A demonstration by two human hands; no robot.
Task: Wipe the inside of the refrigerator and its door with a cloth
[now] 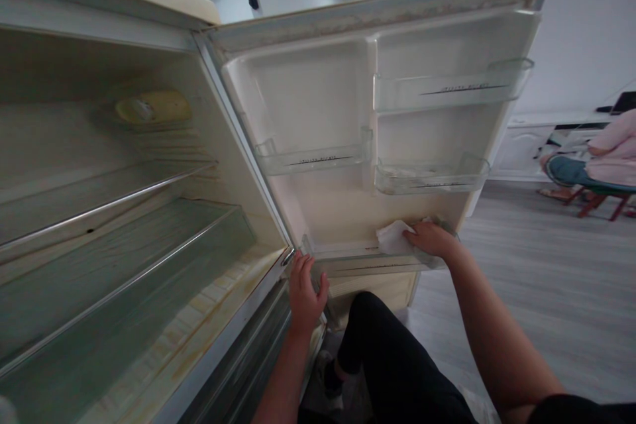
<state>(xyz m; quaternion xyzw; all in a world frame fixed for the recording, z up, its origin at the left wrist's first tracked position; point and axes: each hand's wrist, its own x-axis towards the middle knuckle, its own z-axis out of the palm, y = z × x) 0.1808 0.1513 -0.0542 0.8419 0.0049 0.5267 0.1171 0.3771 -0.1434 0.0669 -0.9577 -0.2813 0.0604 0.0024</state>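
Observation:
An old cream fridge stands open, its door (328, 99) swung out to the right with clear plastic bins. My right hand (431, 239) presses a white cloth (392, 237) into the lowest door bin (358, 264). My left hand (304, 291) rests flat on the fridge's lower front edge, near the door hinge, fingers spread and holding nothing. My black-trousered knee (382, 351) is below the door.
Glass shelves (124, 238) fill the fridge interior, with a yellowed lamp cover (152, 107) at the back. Upper door bins (452, 87) look bare. Grey wood floor (536, 278) spreads to the right. Another person (606, 159) sits on a chair at the far right.

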